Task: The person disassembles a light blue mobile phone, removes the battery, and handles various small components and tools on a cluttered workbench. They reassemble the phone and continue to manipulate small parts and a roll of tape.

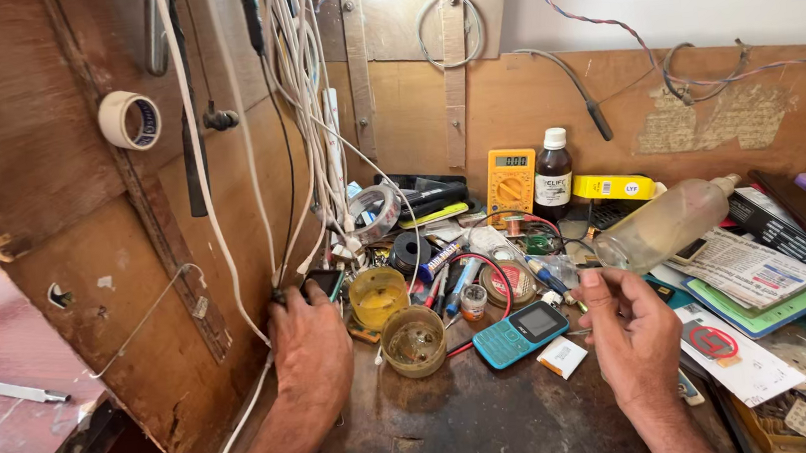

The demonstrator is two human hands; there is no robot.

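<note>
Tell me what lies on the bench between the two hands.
In the head view, between the left hand and right hand lie a round amber tub, a teal keypad phone and a small white box.

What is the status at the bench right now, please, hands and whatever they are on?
Left hand on a small black part against the wall wires, grip hidden. Right hand pinching something tiny. Teal phone between them; round tubs close by.

A small black device point(322, 282) lies at the left edge of the worktop against the wooden side panel, among hanging white cables, partly covered from below. A tiny pale part point(593, 275), too small to identify, sits pinched above the teal keypad phone.
</note>
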